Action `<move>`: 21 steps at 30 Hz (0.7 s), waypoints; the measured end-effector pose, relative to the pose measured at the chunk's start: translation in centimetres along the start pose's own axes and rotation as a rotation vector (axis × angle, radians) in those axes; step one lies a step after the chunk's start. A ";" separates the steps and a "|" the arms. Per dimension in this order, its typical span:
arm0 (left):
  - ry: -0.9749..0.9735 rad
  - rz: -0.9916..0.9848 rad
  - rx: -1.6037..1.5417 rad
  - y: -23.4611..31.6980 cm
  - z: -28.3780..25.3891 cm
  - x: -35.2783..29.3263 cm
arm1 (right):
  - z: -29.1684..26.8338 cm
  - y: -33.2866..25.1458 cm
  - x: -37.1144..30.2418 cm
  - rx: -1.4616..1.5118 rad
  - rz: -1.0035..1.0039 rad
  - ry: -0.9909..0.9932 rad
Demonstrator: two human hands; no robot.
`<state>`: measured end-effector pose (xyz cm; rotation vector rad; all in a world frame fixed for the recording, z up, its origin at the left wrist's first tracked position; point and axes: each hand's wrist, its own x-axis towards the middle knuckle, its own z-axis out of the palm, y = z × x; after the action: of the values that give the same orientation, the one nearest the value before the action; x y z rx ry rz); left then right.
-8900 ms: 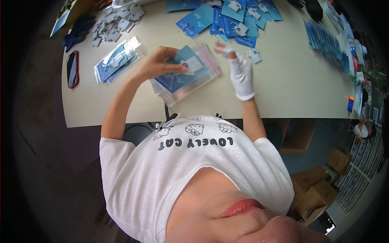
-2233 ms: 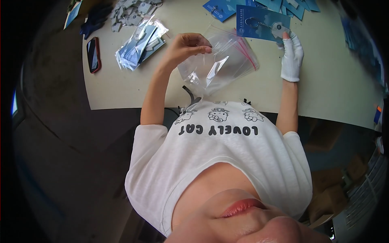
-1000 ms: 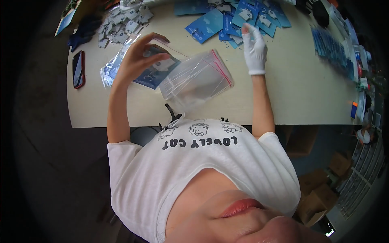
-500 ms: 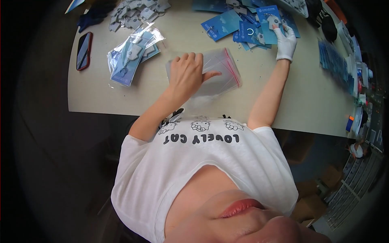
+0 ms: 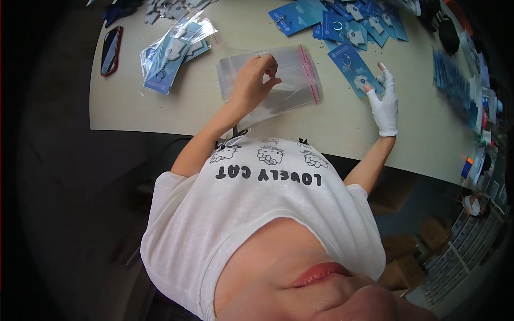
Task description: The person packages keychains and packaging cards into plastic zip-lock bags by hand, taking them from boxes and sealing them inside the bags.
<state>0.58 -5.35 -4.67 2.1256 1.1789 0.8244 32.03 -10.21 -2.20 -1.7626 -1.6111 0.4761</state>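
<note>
Head view: my left hand rests on the stack of clear bags, fingers curled, thumb and forefinger pinched on the top bag's film near the stack's middle. The bags lie flat at the middle of the table, red seal strips toward the right, well in from the near edge.

My right hand, in a white glove, lies with fingers spread and nothing gripped. Its fingertips press on a blue card carrying a small white charm, right of the bags.

More blue cards are scattered along the far edge. A pile of filled bags sits left of the clear bags. A phone with a red case lies near the left edge.
</note>
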 end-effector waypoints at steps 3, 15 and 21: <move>-0.153 -0.204 -0.394 -0.4 -1.2 0.8 | -0.1 0.9 -0.6 0.613 0.166 0.174; -0.180 -0.274 -0.291 -1.5 -4.1 2.7 | 5.4 2.2 0.8 0.713 0.290 0.161; -0.282 -0.346 -0.574 -2.1 -4.6 3.5 | 3.1 0.3 0.9 0.796 0.156 0.254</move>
<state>-2.48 -0.49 -2.34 1.4615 0.9745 0.5882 30.28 -8.61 -4.45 -1.2655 -0.9142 0.7966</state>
